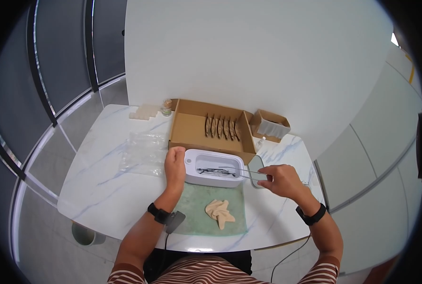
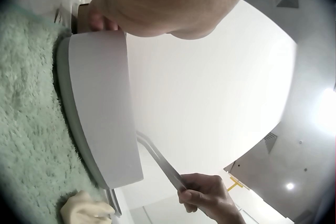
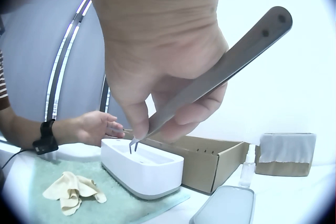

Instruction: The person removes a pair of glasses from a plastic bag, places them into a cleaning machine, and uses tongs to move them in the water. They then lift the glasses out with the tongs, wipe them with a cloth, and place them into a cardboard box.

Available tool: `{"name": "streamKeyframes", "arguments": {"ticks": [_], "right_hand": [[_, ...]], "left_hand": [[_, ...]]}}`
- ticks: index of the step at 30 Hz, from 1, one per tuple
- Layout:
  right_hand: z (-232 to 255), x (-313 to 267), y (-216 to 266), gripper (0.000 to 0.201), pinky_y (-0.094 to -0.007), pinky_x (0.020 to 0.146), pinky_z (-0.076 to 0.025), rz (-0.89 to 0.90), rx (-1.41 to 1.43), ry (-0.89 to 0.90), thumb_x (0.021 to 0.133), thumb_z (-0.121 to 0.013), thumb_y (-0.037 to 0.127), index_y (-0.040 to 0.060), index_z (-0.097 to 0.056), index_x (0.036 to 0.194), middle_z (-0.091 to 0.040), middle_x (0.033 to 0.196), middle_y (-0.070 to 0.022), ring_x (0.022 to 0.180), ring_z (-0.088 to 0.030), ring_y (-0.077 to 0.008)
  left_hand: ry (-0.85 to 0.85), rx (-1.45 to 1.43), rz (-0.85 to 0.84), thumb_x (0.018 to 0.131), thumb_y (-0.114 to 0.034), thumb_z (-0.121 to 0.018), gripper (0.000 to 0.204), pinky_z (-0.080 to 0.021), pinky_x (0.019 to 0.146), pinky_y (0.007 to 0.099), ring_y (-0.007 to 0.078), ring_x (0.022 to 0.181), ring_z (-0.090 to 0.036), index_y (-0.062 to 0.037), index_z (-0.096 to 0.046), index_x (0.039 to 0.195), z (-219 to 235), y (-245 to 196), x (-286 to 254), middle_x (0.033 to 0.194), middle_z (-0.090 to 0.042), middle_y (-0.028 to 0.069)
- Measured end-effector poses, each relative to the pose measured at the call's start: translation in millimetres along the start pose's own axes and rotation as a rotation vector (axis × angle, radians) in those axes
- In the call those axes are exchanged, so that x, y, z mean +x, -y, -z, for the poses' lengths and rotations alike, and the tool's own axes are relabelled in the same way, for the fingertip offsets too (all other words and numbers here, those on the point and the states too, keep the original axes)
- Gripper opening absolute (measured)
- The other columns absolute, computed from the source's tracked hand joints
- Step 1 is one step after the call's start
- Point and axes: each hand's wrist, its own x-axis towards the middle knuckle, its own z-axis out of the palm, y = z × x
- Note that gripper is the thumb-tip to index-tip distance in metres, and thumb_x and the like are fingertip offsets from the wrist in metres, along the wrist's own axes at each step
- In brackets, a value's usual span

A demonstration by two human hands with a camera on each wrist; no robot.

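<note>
My right hand pinches long metal tweezers between thumb and fingers. The tips of the tweezers reach over the open basin of a white ultrasonic cleaner. Inside that basin lie dark-framed glasses, below the tweezers. At the cleaner's left end is my left hand, its relaxed fingers against the casing; in the right wrist view they look loosely extended. A crumpled beige cloth lies on the green mat in front of the cleaner.
Behind the cleaner stands a cardboard box with several brown curved pieces in a row. The cleaner's lid lies to its right, near a spray bottle and a smaller box. Clear plastic and a small jar are left.
</note>
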Motion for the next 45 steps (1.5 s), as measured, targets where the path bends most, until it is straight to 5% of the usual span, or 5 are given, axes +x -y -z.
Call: {"name": "streamKeyframes", "arguments": {"ticks": [10,14,26,45], "right_hand": [[-1,24,-15,0.033,-0.0432,0.073,-0.054,-0.026,0.036,0.217,0.085,-0.078,0.034,0.0101,-0.078,0.107,-0.073,0.083,-0.0163,0.079,-0.069,-0.0354],[-8,31,-16,0.032,-0.0409,0.069,-0.053,0.07,0.021,0.19,0.082,-0.081,0.029,0.0079,-0.078,0.107,-0.072,0.078,-0.0154,0.072,-0.068,-0.0329],[-18,32,-2,0.034,-0.0409,0.067,-0.053,-0.046,-0.025,0.072,0.082,-0.08,0.028,0.0076,-0.076,0.109,-0.072,0.075,-0.0108,0.072,-0.069,-0.0311],[3,38,-18,0.032,-0.0409,0.072,-0.054,0.088,0.066,0.243,0.082,-0.081,0.027,0.0081,-0.078,0.106,-0.074,0.083,-0.0163,0.077,-0.069,-0.0337]], "left_hand": [[-0.006,0.023,0.003,0.101,-0.021,-0.057,0.024,-0.046,0.073,0.0284,0.0121,0.08,-0.056,0.0001,-0.066,0.097,0,-1,1,0.086,-0.065,0.0048],[-0.005,0.009,0.01,0.102,-0.022,-0.057,0.024,-0.046,0.072,0.0286,0.0123,0.08,-0.056,0.0,-0.066,0.098,0,0,1,0.085,-0.064,0.0047],[-0.005,0.022,0.004,0.101,-0.023,-0.058,0.025,-0.045,0.069,0.0282,0.0114,0.076,-0.054,0.0002,-0.067,0.097,1,4,3,0.081,-0.061,0.0027],[0.001,-0.017,0.024,0.101,-0.022,-0.059,0.024,-0.045,0.069,0.0274,0.0105,0.077,-0.054,0.0003,-0.066,0.096,0,1,2,0.082,-0.061,0.0021]]}}
